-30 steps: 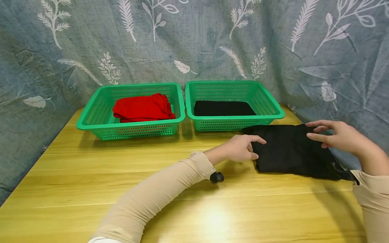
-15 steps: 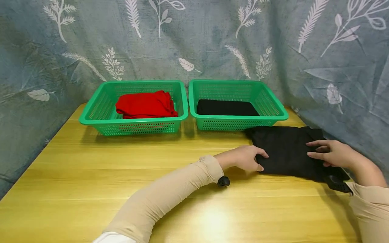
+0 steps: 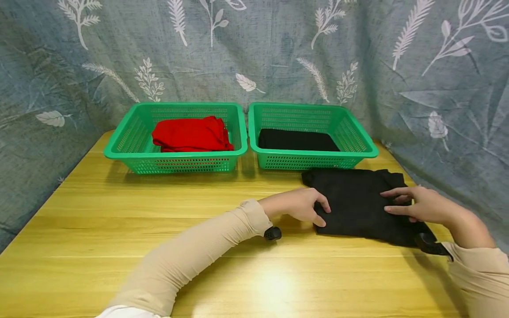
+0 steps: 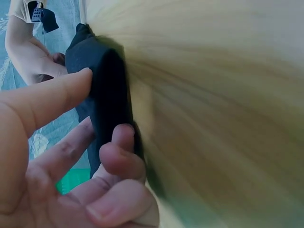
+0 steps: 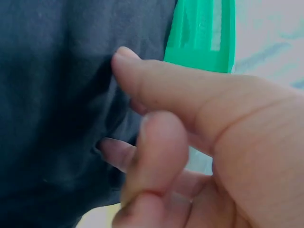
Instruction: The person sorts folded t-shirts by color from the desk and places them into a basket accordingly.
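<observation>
A folded black cloth lies on the table in front of the right basket. My left hand is at its left end, with thumb and index fingertips touching the cloth, set apart. In the left wrist view the other fingers bend beside the cloth's thick rounded edge. On the cloth's right part rests my right hand, thumb and index fingertips spread on the fabric. The right wrist view shows slight creases in the cloth near those fingertips.
Behind stand two green plastic baskets. The left basket holds red folded cloth; the right basket holds black folded cloth. A blue-grey curtain with white leaves hangs behind the wooden table.
The black cloth has slid left, and both hands have moved left along with it. Compared with a second ago, both hands are also lower in the head view.
</observation>
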The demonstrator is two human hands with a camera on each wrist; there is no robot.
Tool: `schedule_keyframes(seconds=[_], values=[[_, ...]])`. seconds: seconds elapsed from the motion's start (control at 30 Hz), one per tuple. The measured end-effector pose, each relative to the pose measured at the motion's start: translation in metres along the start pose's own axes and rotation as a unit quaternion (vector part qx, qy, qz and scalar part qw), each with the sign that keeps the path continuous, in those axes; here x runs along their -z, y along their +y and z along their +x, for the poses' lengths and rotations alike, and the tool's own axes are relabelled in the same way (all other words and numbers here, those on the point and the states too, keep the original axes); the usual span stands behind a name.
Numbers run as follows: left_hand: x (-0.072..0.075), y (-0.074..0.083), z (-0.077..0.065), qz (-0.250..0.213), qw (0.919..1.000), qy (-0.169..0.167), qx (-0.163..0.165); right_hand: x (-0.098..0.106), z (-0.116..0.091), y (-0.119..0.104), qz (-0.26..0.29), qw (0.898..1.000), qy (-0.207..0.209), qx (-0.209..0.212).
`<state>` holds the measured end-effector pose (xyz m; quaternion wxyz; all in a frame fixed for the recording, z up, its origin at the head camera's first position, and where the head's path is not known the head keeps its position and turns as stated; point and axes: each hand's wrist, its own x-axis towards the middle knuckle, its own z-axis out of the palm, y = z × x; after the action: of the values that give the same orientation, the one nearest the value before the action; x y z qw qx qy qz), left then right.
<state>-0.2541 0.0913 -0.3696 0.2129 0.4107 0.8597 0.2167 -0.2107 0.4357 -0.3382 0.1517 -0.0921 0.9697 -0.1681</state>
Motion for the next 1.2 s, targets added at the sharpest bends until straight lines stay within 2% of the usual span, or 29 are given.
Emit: schedule_keyframes(seconds=[0.17,0.3,0.6,0.73,0.83,1.03,1.2], values=[[0.003,-0.015,-0.024,-0.025,0.9996,-0.004,0.007,-0.008,0.004,-0.023,0.002,1.0,-0.006,0.017],[0.006,-0.028,-0.051,-0.047,0.9988,-0.003,0.012,-0.018,0.007,-0.045,0.0,0.999,-0.004,0.035],[0.013,-0.059,-0.117,-0.076,0.997,0.01,0.007,-0.036,0.012,-0.098,0.039,0.997,-0.025,0.067],[0.013,-0.072,-0.148,-0.091,0.9956,0.016,0.018,-0.046,0.016,-0.12,0.054,0.994,-0.028,0.087],[0.015,-0.08,-0.172,-0.099,0.9945,0.019,0.029,-0.055,0.017,-0.138,0.046,0.992,-0.016,0.117],[0.018,-0.088,-0.22,-0.109,0.9923,0.026,0.053,-0.071,0.02,-0.17,0.033,0.988,0.002,0.153],[0.016,-0.092,-0.243,-0.118,0.9905,0.034,0.061,-0.079,0.023,-0.185,0.029,0.986,0.007,0.166]])
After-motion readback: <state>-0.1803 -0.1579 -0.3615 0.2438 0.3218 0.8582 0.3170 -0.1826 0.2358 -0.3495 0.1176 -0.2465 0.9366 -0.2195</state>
